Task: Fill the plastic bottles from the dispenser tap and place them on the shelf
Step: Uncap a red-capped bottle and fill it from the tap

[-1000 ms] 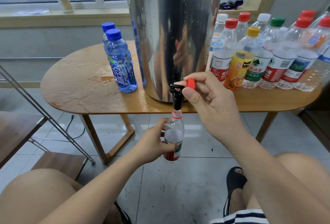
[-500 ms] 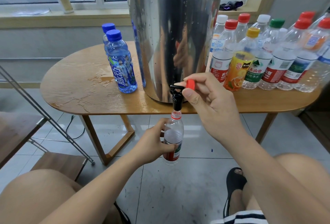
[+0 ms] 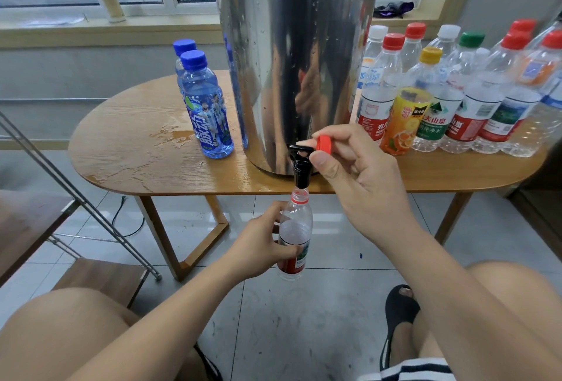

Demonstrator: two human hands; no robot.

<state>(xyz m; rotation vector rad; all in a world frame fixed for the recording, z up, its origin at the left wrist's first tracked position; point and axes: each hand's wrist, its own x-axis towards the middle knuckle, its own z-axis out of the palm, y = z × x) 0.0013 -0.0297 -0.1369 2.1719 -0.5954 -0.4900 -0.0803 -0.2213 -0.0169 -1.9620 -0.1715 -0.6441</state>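
Head view, left hand [image 3: 258, 247] gripping bottle [image 3: 294, 234] under tap [image 3: 301, 167], right hand [image 3: 359, 177] pinching cap [image 3: 323, 142]

Both my forearms are bare down to my left hand [image 3: 258, 243] and right hand [image 3: 365, 180], the nails cut short. My knees are bare too. My right foot wears a black open-toed rubber sandal [image 3: 397, 307], toes showing. Beside it, at the lower edge, lies a dark-and-white striped fabric hem [image 3: 407, 371].
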